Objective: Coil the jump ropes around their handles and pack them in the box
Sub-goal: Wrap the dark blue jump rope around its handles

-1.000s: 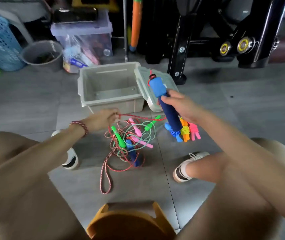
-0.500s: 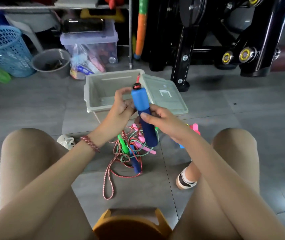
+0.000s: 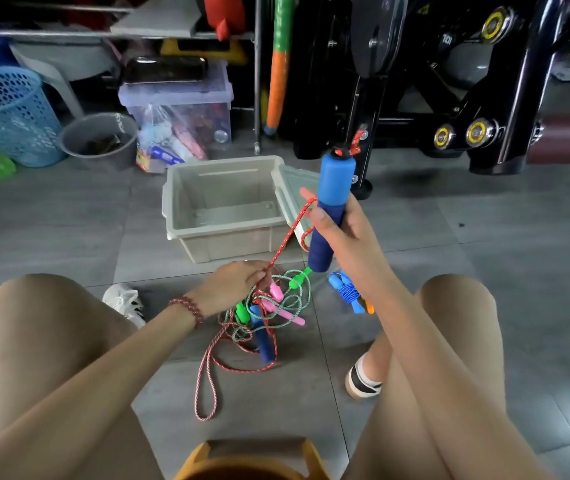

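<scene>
The right hand grips the blue handle upright, with its fingers curled round the dark lower part. It now holds the handle more to the right, at the right edge of the open box. Half a second ago the left hand was beside the handle. It has since gone down to the pile on the floor, where its fingers pinch the red rope. The rope runs tight from the handle to this hand. The coiled ropes lie just right of the pile.

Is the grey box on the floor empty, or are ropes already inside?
Empty: the box shows only its bare bottom; nothing lies inside.
</scene>
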A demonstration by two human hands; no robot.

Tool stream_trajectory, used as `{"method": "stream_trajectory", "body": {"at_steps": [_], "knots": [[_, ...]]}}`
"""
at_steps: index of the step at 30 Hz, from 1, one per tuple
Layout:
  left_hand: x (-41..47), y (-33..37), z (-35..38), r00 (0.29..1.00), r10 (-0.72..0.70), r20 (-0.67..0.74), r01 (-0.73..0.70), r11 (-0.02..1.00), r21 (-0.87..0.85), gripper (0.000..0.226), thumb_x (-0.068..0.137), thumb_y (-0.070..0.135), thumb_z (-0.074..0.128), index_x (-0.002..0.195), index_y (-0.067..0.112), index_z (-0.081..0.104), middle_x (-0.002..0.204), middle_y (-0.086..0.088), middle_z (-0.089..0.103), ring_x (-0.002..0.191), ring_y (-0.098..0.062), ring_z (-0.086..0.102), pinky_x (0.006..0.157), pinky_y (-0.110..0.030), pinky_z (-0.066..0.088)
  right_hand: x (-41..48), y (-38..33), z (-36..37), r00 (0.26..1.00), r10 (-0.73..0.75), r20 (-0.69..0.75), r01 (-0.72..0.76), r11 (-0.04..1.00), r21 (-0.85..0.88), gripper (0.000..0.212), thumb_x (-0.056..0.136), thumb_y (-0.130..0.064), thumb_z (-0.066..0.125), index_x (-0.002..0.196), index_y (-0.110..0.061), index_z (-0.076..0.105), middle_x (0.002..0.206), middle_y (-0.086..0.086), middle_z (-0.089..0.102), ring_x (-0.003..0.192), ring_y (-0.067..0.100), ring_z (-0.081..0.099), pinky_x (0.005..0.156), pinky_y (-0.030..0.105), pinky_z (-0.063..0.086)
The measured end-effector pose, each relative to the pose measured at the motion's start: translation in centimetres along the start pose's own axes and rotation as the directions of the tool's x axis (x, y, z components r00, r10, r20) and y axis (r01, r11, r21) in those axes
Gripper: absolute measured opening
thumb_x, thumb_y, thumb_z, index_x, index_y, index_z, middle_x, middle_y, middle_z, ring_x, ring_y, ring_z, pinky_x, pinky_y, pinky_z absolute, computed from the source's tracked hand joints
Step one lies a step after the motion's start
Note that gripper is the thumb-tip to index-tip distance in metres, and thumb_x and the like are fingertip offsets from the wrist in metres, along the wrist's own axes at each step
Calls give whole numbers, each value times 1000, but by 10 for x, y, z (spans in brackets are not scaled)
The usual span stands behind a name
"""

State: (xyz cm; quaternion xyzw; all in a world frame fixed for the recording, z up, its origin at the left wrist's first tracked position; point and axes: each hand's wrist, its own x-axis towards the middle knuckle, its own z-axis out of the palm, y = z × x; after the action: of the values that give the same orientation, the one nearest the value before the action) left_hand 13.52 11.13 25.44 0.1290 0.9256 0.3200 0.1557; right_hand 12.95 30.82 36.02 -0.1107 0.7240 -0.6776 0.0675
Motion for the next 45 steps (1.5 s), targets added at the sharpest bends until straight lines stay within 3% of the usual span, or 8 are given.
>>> {"method": "stream_trajectory", "body": {"at_steps": [8,14,21,28,32,38,43,45], "knots": [[-2,-16,1,968,-159,-197,128,979,-160,19,98,16,46,82,21,54,68,4,59,63,-27,55,55,-33,44,-3,15,7,987,14,157,0,996,-88,11,97,-24,48,96,-18,40,76,5,54,66,12,52,66,30,48],[-20,25,-15,894,-14,-447,-193,890,-414,19,96,10,49,90,26,43,69,12,49,60,-2,44,61,-18,38,-6,16,11,967,53,249,42,931,-362,17,97,-15,48,110,-24,40,94,-3,48,73,-3,44,70,14,39],[-27,52,-27,872,79,-483,-416,640,-646,20,92,-2,36,99,18,36,71,9,51,62,5,50,63,-10,40,-1,18,21,901,149,408,4,936,-352,25,97,-16,51,117,-23,39,99,-8,54,92,5,55,90,28,45],[-24,40,-24,899,132,-418,-377,722,-580,27,87,0,51,102,22,44,75,25,63,68,6,55,66,-13,43,1,14,5,899,242,366,-36,872,-487,30,87,-23,67,106,-1,60,98,21,66,86,36,61,82,45,49],[-14,20,-9,943,152,-295,-284,831,-478,12,91,13,51,89,24,55,78,20,61,72,4,57,71,-15,45,1,12,0,938,163,306,-11,896,-443,12,91,-21,62,99,-16,53,94,7,58,78,12,53,76,29,44],[-10,-42,34,993,-10,118,32,983,-181,30,97,2,44,79,24,55,85,6,60,78,13,53,75,-18,36,-2,-1,-4,983,48,175,-85,974,210,11,92,-23,48,93,-26,58,86,-15,69,91,9,63,87,45,40],[-10,-56,18,976,-158,-152,135,979,-153,22,99,13,43,94,28,59,70,3,62,70,-22,65,68,-36,51,0,3,-10,998,22,53,-25,998,50,12,95,-23,49,94,-11,47,74,1,57,66,14,54,70,37,47],[-8,-43,6,952,-143,-270,66,959,-276,13,98,11,46,103,15,57,71,-1,57,60,-11,61,64,-36,52,3,8,-11,998,38,45,-31,990,-137,18,98,-21,50,107,-7,47,84,7,56,71,13,52,73,32,47]]}}
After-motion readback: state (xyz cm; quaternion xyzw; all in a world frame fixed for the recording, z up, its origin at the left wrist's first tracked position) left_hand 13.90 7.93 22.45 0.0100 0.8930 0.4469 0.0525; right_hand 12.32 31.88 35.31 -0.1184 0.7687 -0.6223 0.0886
